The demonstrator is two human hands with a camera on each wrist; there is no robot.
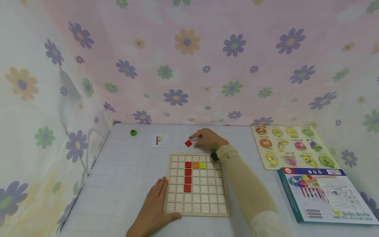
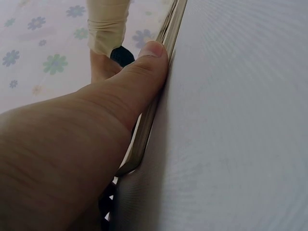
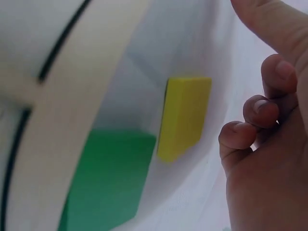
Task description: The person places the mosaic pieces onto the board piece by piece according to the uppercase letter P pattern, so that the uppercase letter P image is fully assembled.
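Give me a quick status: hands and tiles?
Left hand flat, steadying grid board. Right hand reaching red tile, not gripping. Nothing between them.

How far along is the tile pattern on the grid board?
Done: four red tiles in a column, then orange and yellow seated in the grid board. In hand: right hand reaches at a loose red tile; left hand steadies the board. Left: loose tiles remain; the pattern card is too small to read.

Soft even light, faint shadows; wrist views blurred close-up.
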